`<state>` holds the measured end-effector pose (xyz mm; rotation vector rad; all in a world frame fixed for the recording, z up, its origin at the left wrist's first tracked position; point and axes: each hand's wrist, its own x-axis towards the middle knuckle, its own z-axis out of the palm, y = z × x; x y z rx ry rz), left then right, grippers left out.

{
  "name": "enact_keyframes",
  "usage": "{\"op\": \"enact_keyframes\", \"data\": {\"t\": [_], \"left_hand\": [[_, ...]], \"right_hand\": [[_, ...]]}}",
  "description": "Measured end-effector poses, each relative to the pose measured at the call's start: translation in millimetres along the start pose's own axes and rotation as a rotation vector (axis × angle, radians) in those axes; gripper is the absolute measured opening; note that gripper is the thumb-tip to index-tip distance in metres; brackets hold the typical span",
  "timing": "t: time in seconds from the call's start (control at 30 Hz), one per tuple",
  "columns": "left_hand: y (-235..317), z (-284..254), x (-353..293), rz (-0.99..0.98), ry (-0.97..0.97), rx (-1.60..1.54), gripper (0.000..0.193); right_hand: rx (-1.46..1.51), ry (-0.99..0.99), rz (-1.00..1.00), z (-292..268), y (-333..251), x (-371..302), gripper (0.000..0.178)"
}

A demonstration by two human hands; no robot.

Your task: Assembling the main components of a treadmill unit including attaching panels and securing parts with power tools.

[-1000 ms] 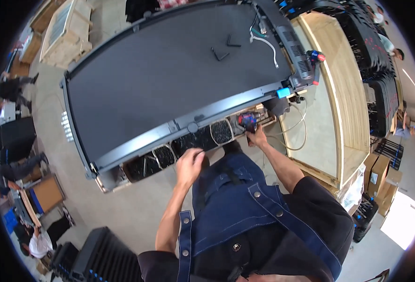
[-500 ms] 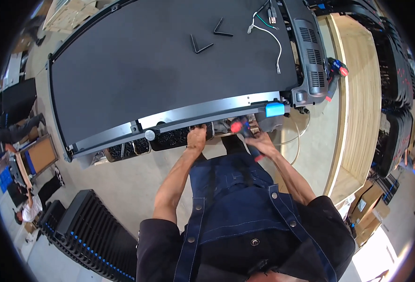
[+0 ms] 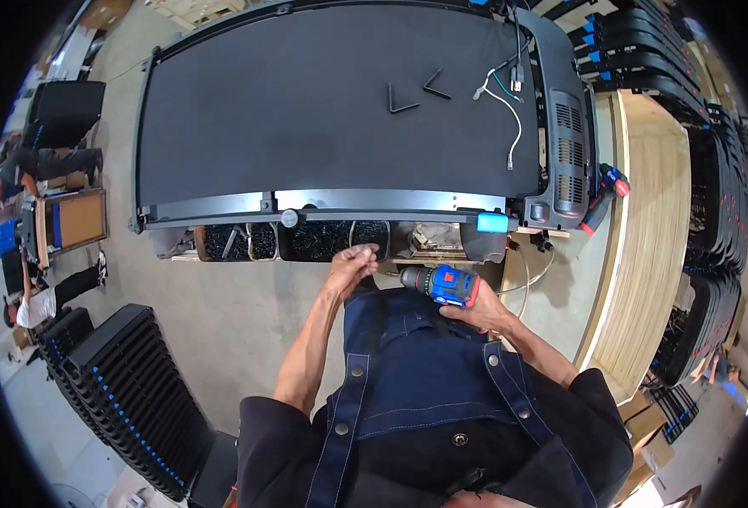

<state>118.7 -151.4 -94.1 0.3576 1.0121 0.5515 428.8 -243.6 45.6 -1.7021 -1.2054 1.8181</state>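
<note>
My right hand (image 3: 481, 315) grips a blue, red and black cordless drill (image 3: 450, 286) in front of my apron, its chuck pointing left toward my other hand. My left hand (image 3: 353, 271) is raised just in front of the parts bins, fingers pinched together; whatever is between them is too small to make out. Beside it, black bins (image 3: 310, 245) full of small dark screws or similar parts stand under the near edge of a treadmill (image 3: 323, 110). On the black belt lie two L-shaped hex keys (image 3: 402, 107) and a white wire (image 3: 516, 127) with a plug.
A second cordless drill (image 3: 604, 199) lies by the treadmill's grey motor cover (image 3: 565, 127). At my right stands a long wooden crate (image 3: 651, 237). Stacked black frames (image 3: 129, 398) sit lower left. Other people (image 3: 40, 305) work at the far left. A pale hose crosses the floor.
My left hand has come up out of the bins toward me, fingers pinched. The drill in my right hand has turned level and moved closer to my apron. The view has shifted slightly.
</note>
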Motion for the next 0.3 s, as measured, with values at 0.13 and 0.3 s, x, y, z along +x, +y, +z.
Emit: {"op": "enact_keyframes", "data": {"t": [0.13,0.3], "left_hand": [[24,34,-45,0.048,-0.138,-0.175,0.035],[48,58,-66,0.155,-0.288,-0.261,0.034]], "right_hand": [[0.210,-0.024,-0.200,-4,-32,-1,0.050],[0.264,-0.085,-0.174,-9,-61,-3,0.053]]}}
